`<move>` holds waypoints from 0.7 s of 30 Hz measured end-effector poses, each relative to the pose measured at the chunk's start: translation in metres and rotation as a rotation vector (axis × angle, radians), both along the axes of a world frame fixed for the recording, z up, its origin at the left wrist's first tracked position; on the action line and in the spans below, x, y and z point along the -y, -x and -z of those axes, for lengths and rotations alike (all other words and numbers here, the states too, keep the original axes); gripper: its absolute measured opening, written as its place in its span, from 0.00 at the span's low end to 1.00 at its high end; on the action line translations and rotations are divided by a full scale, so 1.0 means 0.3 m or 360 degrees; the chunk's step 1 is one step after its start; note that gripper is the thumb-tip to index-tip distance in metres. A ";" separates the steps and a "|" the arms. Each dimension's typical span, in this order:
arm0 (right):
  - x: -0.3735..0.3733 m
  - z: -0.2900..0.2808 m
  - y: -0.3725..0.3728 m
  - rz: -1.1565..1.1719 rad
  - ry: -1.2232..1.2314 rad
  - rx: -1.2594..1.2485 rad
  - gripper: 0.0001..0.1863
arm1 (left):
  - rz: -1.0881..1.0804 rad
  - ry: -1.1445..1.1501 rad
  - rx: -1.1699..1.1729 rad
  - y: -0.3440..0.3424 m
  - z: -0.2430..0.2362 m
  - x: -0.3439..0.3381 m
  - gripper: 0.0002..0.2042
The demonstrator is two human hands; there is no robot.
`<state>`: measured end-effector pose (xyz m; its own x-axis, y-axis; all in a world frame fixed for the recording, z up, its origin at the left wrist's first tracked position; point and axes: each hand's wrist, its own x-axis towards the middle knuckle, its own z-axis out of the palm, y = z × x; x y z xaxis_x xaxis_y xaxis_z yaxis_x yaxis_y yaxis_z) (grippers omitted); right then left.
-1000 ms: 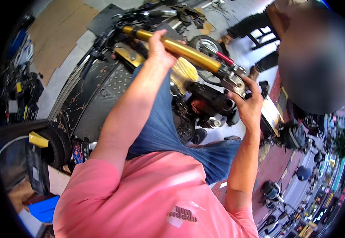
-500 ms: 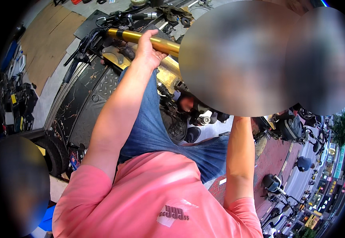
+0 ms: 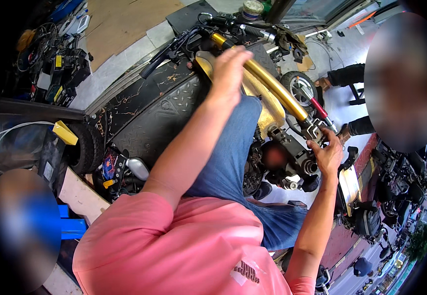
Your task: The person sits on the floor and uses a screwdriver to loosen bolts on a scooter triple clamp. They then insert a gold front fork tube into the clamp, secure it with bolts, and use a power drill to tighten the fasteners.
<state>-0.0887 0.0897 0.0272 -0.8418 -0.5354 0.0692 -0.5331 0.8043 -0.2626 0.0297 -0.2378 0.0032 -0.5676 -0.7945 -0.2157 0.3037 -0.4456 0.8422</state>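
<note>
A gold tube (image 3: 275, 88), the stem of a scooter, slants across the upper middle toward dark handlebars (image 3: 162, 53) at its far left end. My left hand (image 3: 229, 73) lies over the stem's upper part, its fingers stretched out; the hand is slightly blurred and its thumb is hidden. At the stem's near right end sits a metal folding latch (image 3: 315, 129). My right hand (image 3: 329, 153) is beside that latch, fingers apart and partly bent; whether the fingertips touch it I cannot tell. A gold scooter deck (image 3: 272, 115) lies under the stem, close to my knee.
A black patterned platform (image 3: 147, 110) extends to the left. Beyond the stem are a small wheel (image 3: 298, 88) with a red shock absorber (image 3: 319, 107) and another person's legs (image 3: 356, 76). Tyres (image 3: 83, 145) stand at the left. Parked two-wheelers (image 3: 400, 177) line the right.
My view has swung to the right, uncovering the stem's near end and my right hand. My left hand has gone from curling round the stem to lying over it with stretched fingers.
</note>
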 end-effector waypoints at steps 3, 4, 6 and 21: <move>0.019 -0.019 0.000 0.0026 -0.0082 0.0056 0.32 | -0.0052 0.0255 -0.0029 -0.166 0.093 0.167 0.11; 0.023 -0.025 0.008 0.0030 -0.0105 0.0078 0.32 | -0.0037 0.0355 0.0168 -0.222 0.174 0.225 0.11; 0.034 -0.044 0.017 0.0022 -0.0150 0.0106 0.32 | 0.0080 0.0646 0.0796 -0.350 0.396 0.314 0.13; 0.034 -0.026 0.042 0.0035 -0.0215 0.0117 0.31 | 0.0420 0.1418 0.2440 -0.646 0.994 0.447 0.28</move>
<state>-0.1013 0.0794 0.0350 -0.8536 -0.5169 -0.0644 -0.4981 0.8462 -0.1891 0.2236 -0.3718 -0.2950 -0.4114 -0.8847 -0.2191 -0.8978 0.3518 0.2650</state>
